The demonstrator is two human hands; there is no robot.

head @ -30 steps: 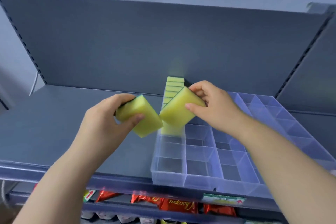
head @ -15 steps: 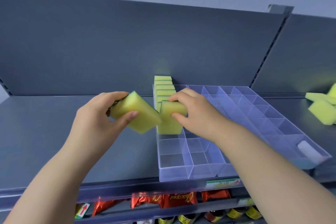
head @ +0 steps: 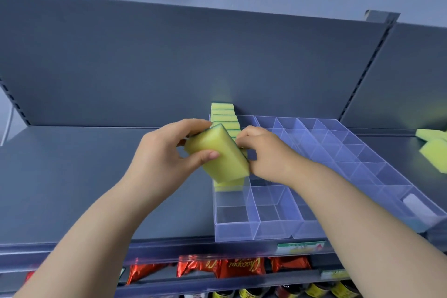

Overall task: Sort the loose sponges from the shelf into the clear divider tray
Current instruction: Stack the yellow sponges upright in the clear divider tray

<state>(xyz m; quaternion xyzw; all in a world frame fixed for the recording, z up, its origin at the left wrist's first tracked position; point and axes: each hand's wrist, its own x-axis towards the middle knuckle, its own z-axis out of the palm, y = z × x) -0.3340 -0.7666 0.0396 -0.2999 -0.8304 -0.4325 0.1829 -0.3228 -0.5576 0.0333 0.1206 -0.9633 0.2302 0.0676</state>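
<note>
My left hand (head: 169, 155) grips a yellow sponge with a green scouring face (head: 217, 155), tilted above the left column of the clear divider tray (head: 350, 164). My right hand (head: 268, 152) rests its fingers on another sponge (head: 228, 182) standing in that column, mostly hidden behind the held one. A row of upright sponges (head: 223, 116) fills the far end of the same column against the back panel. Loose sponges (head: 434, 146) lie on the shelf at the far right.
The grey shelf (head: 84, 176) stretches bare to the left of the tray. Its front rail carries a price label (head: 300, 248). Red snack packets (head: 239, 267) and bottles fill the shelves below. The back panel stands right behind the tray.
My right hand pushed its sponge down into the tray's left column. My left hand carried its sponge rightward, over the column and against the right hand.
</note>
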